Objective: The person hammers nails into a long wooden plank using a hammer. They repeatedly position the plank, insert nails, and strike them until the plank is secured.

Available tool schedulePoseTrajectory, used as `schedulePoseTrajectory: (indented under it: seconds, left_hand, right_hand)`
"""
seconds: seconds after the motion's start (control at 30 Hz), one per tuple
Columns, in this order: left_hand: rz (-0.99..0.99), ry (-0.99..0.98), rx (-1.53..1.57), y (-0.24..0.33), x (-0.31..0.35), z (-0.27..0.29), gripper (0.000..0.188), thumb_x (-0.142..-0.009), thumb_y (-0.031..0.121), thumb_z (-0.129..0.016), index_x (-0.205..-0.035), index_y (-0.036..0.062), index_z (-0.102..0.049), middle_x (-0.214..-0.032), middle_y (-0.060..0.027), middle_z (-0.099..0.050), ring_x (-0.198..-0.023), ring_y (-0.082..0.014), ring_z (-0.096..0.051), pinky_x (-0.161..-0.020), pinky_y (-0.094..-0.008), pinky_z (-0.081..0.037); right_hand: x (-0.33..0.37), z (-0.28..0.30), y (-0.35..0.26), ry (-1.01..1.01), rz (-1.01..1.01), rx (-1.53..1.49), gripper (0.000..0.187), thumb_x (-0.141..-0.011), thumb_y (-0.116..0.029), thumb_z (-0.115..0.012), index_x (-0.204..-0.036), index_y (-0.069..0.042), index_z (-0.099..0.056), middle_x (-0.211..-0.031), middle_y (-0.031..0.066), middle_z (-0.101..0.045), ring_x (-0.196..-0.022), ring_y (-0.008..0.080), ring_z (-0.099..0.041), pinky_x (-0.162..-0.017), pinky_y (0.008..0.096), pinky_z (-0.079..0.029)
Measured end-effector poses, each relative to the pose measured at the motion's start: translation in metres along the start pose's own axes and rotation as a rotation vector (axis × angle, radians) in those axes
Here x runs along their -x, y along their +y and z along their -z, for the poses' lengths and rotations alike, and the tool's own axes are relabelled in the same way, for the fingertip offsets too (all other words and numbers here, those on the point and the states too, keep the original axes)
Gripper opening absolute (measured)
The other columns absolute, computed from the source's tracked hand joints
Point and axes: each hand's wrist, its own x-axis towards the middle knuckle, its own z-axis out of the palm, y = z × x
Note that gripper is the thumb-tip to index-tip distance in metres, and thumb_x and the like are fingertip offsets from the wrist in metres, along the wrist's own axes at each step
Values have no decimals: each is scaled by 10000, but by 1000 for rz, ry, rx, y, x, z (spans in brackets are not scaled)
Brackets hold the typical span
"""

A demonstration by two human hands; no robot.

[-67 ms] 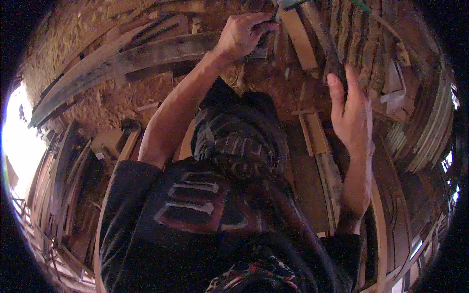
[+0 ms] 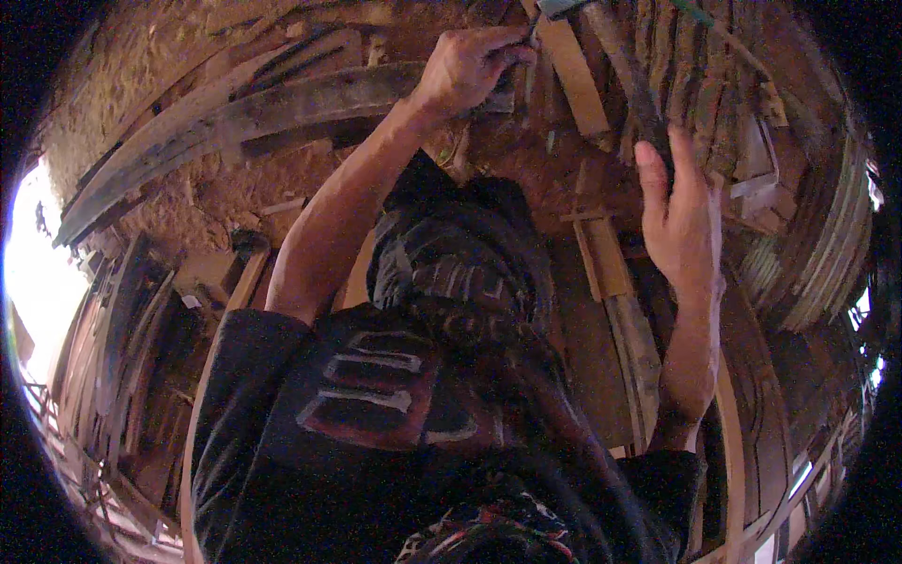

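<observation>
At the top, my left hand [image 2: 465,68] is closed in a pinch. A thin, dark, nail-like piece [image 2: 535,33] stands at its fingertips; its exact kind is too small to tell. My right hand [image 2: 678,221] is wrapped round the lower end of a hammer, thumb along the handle. The hammer's long handle [image 2: 620,66] slants up and to the left. Its metal head [image 2: 561,7] is right above the thin piece, partly cut off by the upper edge. A pale wooden block [image 2: 575,80] lies just beneath the handle.
A long, weathered plank [image 2: 235,122] runs across the upper left over wood shavings. Rough ridged boards [image 2: 695,80] lie at the upper right. Stacked strips [image 2: 836,226] stand at the far right, and upright boards [image 2: 113,329] lean at the left.
My right hand has shifted slightly to the right with the hammer. The left hand stays nearly where it was.
</observation>
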Motion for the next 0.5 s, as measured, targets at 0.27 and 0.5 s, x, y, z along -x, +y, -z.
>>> schedulePoseTrajectory:
  seconds: [0.27,0.5]
  left_hand:
    - [-70,10,-18,-7,2,-5,211,-867,216,-697,-1017,69,-717,-870,-133,-717,-792,-356,-687,-683,-411,-564]
    - [-133,68,-6,-13,2,-1,235,-852,228,-717,-1014,57,-710,-877,-132,-718,-800,-342,-692,-695,-410,-566]
  right_hand:
    - [-10,-10,3,-23,-22,26,425,-985,-297,-564,-1227,52,-564,-1065,312,-644,-1006,457,-632,-814,480,-517]
    - [-11,-12,-2,103,-17,-150,390,-984,-305,-568,-1193,24,-585,-1045,283,-659,-969,445,-643,-780,482,-520]
